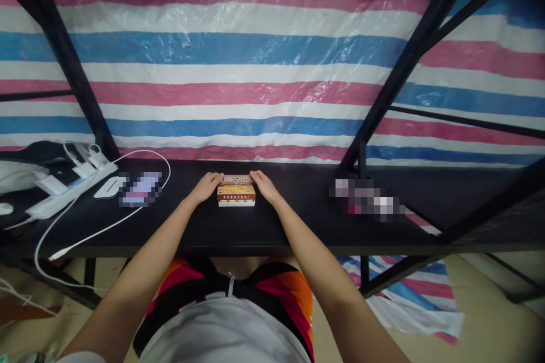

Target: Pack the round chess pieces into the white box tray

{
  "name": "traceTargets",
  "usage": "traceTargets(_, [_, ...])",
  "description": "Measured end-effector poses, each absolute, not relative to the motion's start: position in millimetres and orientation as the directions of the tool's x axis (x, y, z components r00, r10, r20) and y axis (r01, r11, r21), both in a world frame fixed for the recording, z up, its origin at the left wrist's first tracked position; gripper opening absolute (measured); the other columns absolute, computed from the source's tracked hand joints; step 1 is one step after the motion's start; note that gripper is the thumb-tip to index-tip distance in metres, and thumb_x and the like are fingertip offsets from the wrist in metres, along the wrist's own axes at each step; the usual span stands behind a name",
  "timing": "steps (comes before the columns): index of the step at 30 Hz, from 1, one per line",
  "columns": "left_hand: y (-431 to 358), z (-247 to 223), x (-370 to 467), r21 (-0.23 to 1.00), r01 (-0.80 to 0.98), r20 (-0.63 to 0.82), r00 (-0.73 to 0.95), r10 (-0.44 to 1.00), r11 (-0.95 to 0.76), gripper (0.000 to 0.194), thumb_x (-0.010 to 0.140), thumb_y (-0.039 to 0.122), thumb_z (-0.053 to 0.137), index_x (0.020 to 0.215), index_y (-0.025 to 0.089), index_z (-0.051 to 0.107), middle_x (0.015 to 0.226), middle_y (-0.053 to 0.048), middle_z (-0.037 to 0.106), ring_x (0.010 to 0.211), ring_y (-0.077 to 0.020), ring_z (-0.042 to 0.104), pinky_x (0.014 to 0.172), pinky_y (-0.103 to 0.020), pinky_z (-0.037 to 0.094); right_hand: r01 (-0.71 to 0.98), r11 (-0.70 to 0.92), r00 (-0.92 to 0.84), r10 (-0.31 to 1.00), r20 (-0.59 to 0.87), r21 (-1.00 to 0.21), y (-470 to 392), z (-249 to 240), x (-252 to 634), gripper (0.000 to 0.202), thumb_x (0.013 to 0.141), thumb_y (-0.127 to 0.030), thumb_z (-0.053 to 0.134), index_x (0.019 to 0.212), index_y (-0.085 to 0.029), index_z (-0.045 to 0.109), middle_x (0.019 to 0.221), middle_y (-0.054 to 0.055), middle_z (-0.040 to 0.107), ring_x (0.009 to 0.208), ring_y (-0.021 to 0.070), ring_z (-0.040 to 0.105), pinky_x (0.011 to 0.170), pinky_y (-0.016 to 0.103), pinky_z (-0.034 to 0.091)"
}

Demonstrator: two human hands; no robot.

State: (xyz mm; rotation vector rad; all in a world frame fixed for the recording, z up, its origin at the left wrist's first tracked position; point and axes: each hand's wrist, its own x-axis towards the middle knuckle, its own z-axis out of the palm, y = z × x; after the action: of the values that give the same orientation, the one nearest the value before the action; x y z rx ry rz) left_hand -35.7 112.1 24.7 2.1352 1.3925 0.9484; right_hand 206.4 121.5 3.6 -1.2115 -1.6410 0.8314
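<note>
A small cardboard box (236, 193) with a yellow and brown printed lid lies on the black desk, straight in front of me. Along its near side a white lower edge shows beneath the lid, with pale rounded shapes just above it. My left hand (208, 184) is against the box's left side, its fingertips at the far left corner. From the other side my right hand (263, 184) touches the far right corner. Between them the two hands grip the box. The undersides of my fingers are hidden.
Left on the black desk (255, 232) are a white power strip (63, 195) with chargers, a white cable (102, 231), a flat white device (109, 187) and a blurred phone (142, 188). Blurred items (366, 197) lie right. Black metal posts (392, 85) flank a striped plastic sheet (238, 51).
</note>
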Motion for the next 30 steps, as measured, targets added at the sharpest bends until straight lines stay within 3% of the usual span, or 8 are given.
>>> traceTargets(3, [110, 25, -35, 0.62, 0.663, 0.318, 0.278, 0.906, -0.421, 0.043, 0.084, 0.054, 0.042, 0.092, 0.019, 0.065, 0.089, -0.005, 0.056, 0.087, -0.0203, 0.055, 0.087, -0.034, 0.041, 0.416, 0.334, -0.136, 0.942, 0.306, -0.846, 116, 6, 203, 0.032, 0.075, -0.048, 0.057, 0.089, -0.02, 0.058, 0.096, 0.003, 0.062, 0.088, 0.0158, 0.059, 0.084, 0.03, 0.044])
traceTargets(8, [108, 22, -34, 0.612, 0.669, 0.304, 0.292, 0.907, -0.421, 0.041, 0.077, 0.055, 0.052, 0.093, 0.019, 0.063, 0.089, -0.004, 0.05, 0.077, -0.0168, 0.054, 0.082, -0.032, 0.043, 0.475, 0.362, -0.166, 0.932, 0.322, -0.802, 115, 5, 202, 0.029, 0.073, -0.042, 0.061, 0.091, -0.019, 0.059, 0.096, 0.004, 0.06, 0.087, 0.0151, 0.06, 0.082, 0.03, 0.045])
traceTargets(14, [105, 24, -34, 0.593, 0.701, 0.256, 0.304, 0.918, -0.397, 0.051, 0.067, 0.062, 0.059, 0.098, 0.02, 0.058, 0.095, -0.004, 0.046, 0.084, -0.019, 0.054, 0.084, -0.034, 0.043, 0.526, 0.363, -0.181, 0.931, 0.316, -0.769, 115, 7, 205, 0.03, 0.072, -0.043, 0.063, 0.09, -0.019, 0.06, 0.096, 0.004, 0.059, 0.082, 0.0148, 0.059, 0.078, 0.029, 0.045])
traceTargets(21, [104, 25, -33, 0.476, 0.79, 0.201, 0.331, 0.922, -0.387, 0.065, 0.061, 0.071, 0.058, 0.106, 0.024, 0.055, 0.099, -0.006, 0.049, 0.098, -0.0269, 0.052, 0.087, -0.038, 0.041, 0.537, 0.355, -0.208, 0.935, 0.288, -0.765, 120, 2, 207, 0.036, 0.068, -0.044, 0.066, 0.095, -0.02, 0.061, 0.102, 0.004, 0.058, 0.078, 0.0133, 0.057, 0.074, 0.028, 0.045])
traceTargets(27, [102, 31, -31, 0.398, 0.846, 0.138, 0.326, 0.935, -0.354, 0.071, 0.061, 0.075, 0.053, 0.111, 0.024, 0.054, 0.1, -0.008, 0.055, 0.099, -0.0294, 0.052, 0.086, -0.039, 0.04, 0.65, 0.183, -0.132, 0.983, 0.128, -0.738, 120, 7, 211, 0.061, 0.065, -0.051, 0.068, 0.114, -0.016, 0.057, 0.107, 0.011, 0.062, 0.09, 0.0194, 0.059, 0.079, 0.029, 0.044])
traceTargets(30, [104, 31, -32, 0.373, 0.879, 0.11, 0.277, 0.955, -0.298, 0.077, 0.06, 0.073, 0.055, 0.118, 0.022, 0.051, 0.106, -0.011, 0.058, 0.103, -0.0316, 0.052, 0.086, -0.04, 0.04, 0.713, 0.141, -0.135, 0.989, 0.063, -0.687, 118, 11, 212, 0.057, 0.066, -0.057, 0.066, 0.104, -0.015, 0.065, 0.102, 0.011, 0.065, 0.092, 0.0228, 0.06, 0.078, 0.028, 0.043])
